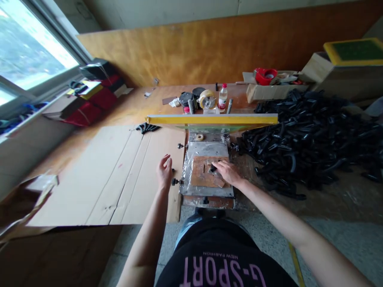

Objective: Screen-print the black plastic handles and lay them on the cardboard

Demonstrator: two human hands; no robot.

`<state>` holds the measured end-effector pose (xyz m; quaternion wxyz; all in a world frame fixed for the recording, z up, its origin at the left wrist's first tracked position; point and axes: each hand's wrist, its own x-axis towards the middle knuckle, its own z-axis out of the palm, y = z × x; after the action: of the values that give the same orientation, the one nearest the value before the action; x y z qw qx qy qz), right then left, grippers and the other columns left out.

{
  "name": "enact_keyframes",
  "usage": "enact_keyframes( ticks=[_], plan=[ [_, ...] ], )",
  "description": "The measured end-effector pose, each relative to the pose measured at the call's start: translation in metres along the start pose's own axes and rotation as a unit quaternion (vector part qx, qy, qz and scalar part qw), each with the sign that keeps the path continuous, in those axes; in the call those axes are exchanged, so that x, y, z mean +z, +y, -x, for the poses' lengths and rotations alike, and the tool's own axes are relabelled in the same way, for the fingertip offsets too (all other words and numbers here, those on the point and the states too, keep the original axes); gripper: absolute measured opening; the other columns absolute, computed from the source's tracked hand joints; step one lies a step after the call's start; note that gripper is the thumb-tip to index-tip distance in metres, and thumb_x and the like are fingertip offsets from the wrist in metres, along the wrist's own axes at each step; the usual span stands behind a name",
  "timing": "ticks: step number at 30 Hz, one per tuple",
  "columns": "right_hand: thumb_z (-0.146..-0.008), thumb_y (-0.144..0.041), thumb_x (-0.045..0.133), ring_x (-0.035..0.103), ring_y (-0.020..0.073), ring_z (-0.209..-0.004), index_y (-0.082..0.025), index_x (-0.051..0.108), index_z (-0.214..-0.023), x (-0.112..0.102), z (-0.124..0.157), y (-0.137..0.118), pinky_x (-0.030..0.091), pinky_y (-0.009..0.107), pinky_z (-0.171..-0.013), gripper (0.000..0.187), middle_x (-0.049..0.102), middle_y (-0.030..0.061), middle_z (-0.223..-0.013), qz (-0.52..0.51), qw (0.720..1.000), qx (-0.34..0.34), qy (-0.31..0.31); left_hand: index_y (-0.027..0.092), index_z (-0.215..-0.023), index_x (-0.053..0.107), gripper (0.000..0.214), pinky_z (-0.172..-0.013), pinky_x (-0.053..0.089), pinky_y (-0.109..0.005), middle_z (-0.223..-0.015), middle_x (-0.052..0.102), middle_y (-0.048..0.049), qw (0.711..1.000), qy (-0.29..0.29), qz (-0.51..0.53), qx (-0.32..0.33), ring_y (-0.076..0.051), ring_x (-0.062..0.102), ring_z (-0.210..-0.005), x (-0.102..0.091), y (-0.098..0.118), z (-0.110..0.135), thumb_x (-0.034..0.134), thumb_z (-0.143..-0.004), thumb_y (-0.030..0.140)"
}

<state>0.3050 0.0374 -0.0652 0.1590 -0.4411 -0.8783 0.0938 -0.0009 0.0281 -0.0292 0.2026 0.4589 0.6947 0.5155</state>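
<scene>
The fingertips of the right hand (229, 172) were pinched on a small black part (213, 168), which lay on a wooden jig (202, 179) at the 10 o'clock edge of that hand. The rest of the palm lay low over the jig's 3 o'clock side. The jig sat on a metal platen (206, 150) wrapped in clear film.

The left hand (164, 172) hung at 9 o'clock of the platen, fingers released and spread, holding nothing. It was just above the edge of a flat cardboard sheet (119, 175) and close to a black clamp knob (175, 182) on the platen's side.

At 12 o'clock of the platen a yellow-framed printing screen (212, 119) stood raised, with 1 small tape ring (199, 137) below it. Beyond the screen, further toward 12 o'clock, stood a roll of tape (207, 99) and a red-capped bottle (222, 97). At 3 o'clock of the right hand a large heap of black plastic parts (311, 147) covered the bench. A red tape dispenser (265, 75) rested in a box at 1 o'clock.
</scene>
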Motion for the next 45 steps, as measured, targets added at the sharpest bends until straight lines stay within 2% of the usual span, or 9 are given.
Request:
enact_keyframes(
  ticks=[11,15,19,23,26,29,32,35,45],
  plan=[
    [-0.097,-0.022,0.039,0.045,0.0246,-0.126,-0.019,0.053,-0.138,0.02,-0.028,-0.024,0.037,0.043,-0.107,0.043,0.052,0.0081,-0.142,-0.024,1.0,-0.003,0.005,0.017,-0.085,0.06,0.039,-0.058,0.049,-0.021,-0.063,0.055,0.0015,0.964,-0.063,0.244,0.081,-0.009,0.055,-0.057,0.023,0.118,-0.058,0.046,-0.092,0.054],
    [-0.093,-0.039,0.053,0.03,0.028,-0.143,-0.016,0.042,-0.146,0.027,-0.036,-0.039,0.024,0.052,-0.117,0.059,0.036,0.0119,-0.153,-0.024,0.998,-0.054,-0.037,0.018,-0.079,0.055,0.042,-0.055,0.048,-0.022,-0.058,0.051,0.0024,0.958,-0.07,0.269,0.064,-0.009,0.049,-0.051,0.028,0.135,-0.054,0.035,-0.096,0.051],
    [-0.092,-0.039,0.057,0.048,0.0216,-0.131,-0.021,0.065,-0.123,0.018,-0.015,-0.035,0.036,0.045,-0.112,0.037,0.06,0.0066,-0.134,-0.055,0.989,-0.109,-0.083,0.017,-0.095,0.064,0.042,-0.065,0.051,-0.025,-0.079,0.064,-0.0024,0.965,-0.104,0.231,0.063,-0.011,0.059,-0.066,0.012,0.115,-0.031,0.041,-0.093,0.052],
    [-0.095,-0.026,0.042,0.068,0.0148,-0.087,-0.017,0.074,-0.076,-0.022,0.014,0.01,0.054,0.025,-0.08,0.038,0.076,0.0055,-0.087,-0.037,0.994,0.09,0.059,0.015,-0.104,0.069,0.05,-0.062,0.049,-0.023,-0.088,0.067,-0.0046,0.96,-0.191,0.201,-0.048,-0.013,0.06,-0.069,-0.013,0.066,0.006,0.049,-0.088,0.058],
    [-0.093,-0.019,0.042,0.068,0.0197,-0.086,-0.007,0.073,-0.098,-0.05,0.001,0.04,0.054,0.028,-0.078,0.034,0.074,0.0124,-0.096,-0.004,0.972,0.189,0.138,0.016,-0.122,0.063,0.056,-0.057,0.045,-0.021,-0.083,0.066,-0.0028,0.944,-0.258,0.148,-0.14,-0.012,0.058,-0.065,-0.015,0.023,0.031,0.059,-0.082,0.056],
    [-0.084,-0.022,0.063,0.058,0.0279,-0.116,-0.014,0.058,-0.13,-0.061,-0.044,0.037,0.048,0.042,-0.097,0.047,0.053,0.0174,-0.138,0.023,0.968,0.169,0.185,0.02,-0.14,0.049,0.069,-0.06,0.045,-0.022,-0.081,0.065,-0.001,0.947,-0.266,0.092,-0.157,-0.013,0.058,-0.067,-0.004,-0.01,0.042,0.064,-0.08,0.05],
    [-0.076,-0.025,0.074,0.052,0.0305,-0.121,-0.016,0.054,-0.131,-0.056,-0.09,0.012,0.044,0.044,-0.1,0.059,0.049,0.0167,-0.14,0.047,0.986,0.105,0.117,0.02,-0.138,0.052,0.065,-0.06,0.045,-0.023,-0.073,0.062,0.0009,0.955,-0.254,0.03,-0.149,-0.012,0.056,-0.063,0.007,-0.028,0.043,0.064,-0.08,0.047],
    [-0.082,-0.025,0.068,0.06,0.0237,-0.098,-0.018,0.062,-0.107,-0.045,-0.103,-0.009,0.048,0.034,-0.085,0.027,0.064,0.01,-0.111,0.057,0.993,0.1,0.011,0.02,-0.133,0.057,0.058,-0.061,0.045,-0.024,-0.073,0.063,0.0,0.957,-0.254,0.011,-0.138,-0.014,0.058,-0.065,0.012,-0.035,0.04,0.063,-0.081,0.045],
    [-0.084,-0.005,0.048,0.058,0.0172,-0.082,-0.018,0.063,-0.088,-0.05,-0.03,-0.029,0.038,0.027,-0.066,0.021,0.065,0.0044,-0.089,0.045,0.981,-0.141,-0.129,0.02,-0.128,0.06,0.052,-0.067,0.048,-0.028,-0.083,0.069,-0.0043,0.958,-0.253,0.011,-0.136,-0.018,0.063,-0.076,0.013,-0.041,0.043,0.061,-0.083,0.045]
  ],
)
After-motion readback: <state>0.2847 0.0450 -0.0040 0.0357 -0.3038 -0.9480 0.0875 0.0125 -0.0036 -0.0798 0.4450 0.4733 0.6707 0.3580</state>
